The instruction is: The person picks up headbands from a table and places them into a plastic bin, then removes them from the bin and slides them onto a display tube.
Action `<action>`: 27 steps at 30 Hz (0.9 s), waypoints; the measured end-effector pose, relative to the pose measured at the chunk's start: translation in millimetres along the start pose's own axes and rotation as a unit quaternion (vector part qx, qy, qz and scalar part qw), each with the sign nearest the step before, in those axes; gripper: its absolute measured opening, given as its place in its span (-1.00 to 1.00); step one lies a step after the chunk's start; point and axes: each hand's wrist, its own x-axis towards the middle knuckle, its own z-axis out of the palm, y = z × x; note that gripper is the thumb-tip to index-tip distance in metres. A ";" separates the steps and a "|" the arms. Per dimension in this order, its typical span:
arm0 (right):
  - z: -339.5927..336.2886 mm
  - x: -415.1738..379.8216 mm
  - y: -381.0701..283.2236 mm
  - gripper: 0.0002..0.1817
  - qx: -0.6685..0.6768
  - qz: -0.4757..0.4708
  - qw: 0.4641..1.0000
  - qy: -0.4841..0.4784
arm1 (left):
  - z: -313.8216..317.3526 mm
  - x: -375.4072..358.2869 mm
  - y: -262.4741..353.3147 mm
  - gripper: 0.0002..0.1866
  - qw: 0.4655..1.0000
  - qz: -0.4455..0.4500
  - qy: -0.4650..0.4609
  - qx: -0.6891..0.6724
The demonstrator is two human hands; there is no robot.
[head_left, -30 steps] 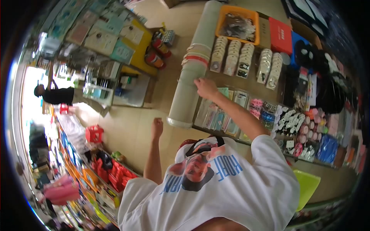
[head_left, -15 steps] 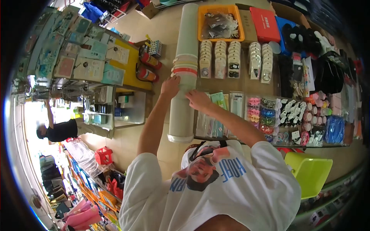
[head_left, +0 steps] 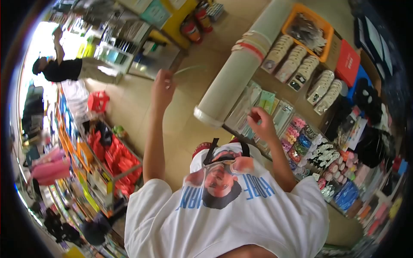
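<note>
The fingers of the left hand are curled shut around the end of a thin pale green band — a light strip that runs from the fist out toward the right, in the air above the tan floor. The arm is stretched forward and up, well apart from the display table. The right hand has its fingers bent inward in a loose pinch; whether anything sits between them cannot be told. It hovers just over the clear packets at the near edge of the display table, right beside the lower end of the long pale roll.

That roll lies slantwise along the table's left edge, its open end toward the person, with several bands — one red — wrapped around its upper part. Further out on the table stand rows of carded round items, an orange basket and a red box. Far left, another person in a black top reaches up at a shelf by the bright doorway.
</note>
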 end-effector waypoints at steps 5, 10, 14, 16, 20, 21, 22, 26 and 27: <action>20.9 -30.6 2.9 -0.86 -0.017 0.049 0.998 -0.023 | -11.7 -253.7 -178.6 -0.77 0.969 -0.241 0.011 0.056; 31.9 -61.3 -5.4 -0.89 -0.049 0.096 0.994 0.004 | 52.1 -601.9 -238.4 -0.70 0.691 -0.666 -0.029 -0.281; 48.5 -131.5 -2.5 -0.90 -0.092 0.139 0.985 0.050 | 101.0 -775.0 -223.3 -0.60 0.689 -0.631 -0.356 -0.002; 63.2 -177.1 -1.2 -0.90 -0.046 0.193 0.977 0.078 | 113.0 -812.8 -224.1 -0.45 0.683 -0.625 -0.378 0.027; 104.3 -262.3 -4.7 -0.89 -0.059 0.200 0.973 0.104 | 120.8 -729.9 -248.5 -0.57 0.752 -0.535 -0.384 -0.007; 113.5 -278.1 -9.9 -0.89 -0.051 0.197 0.974 0.098 | 114.2 -682.4 -252.7 -0.60 0.762 -0.516 -0.390 -0.001; 121.9 -295.7 -15.4 -0.88 -0.066 0.200 0.973 0.098 | 111.5 -633.5 -258.1 -0.62 0.770 -0.501 -0.395 0.002; 131.3 -355.8 -19.9 -0.83 -0.050 0.191 0.973 0.121 | 122.9 -491.4 -320.8 -0.75 0.877 -0.373 -0.275 -0.128; 129.0 -373.4 -17.6 -0.83 -0.068 0.187 0.971 0.135 | 108.7 -446.0 -298.6 -0.77 0.879 -0.362 -0.253 -0.179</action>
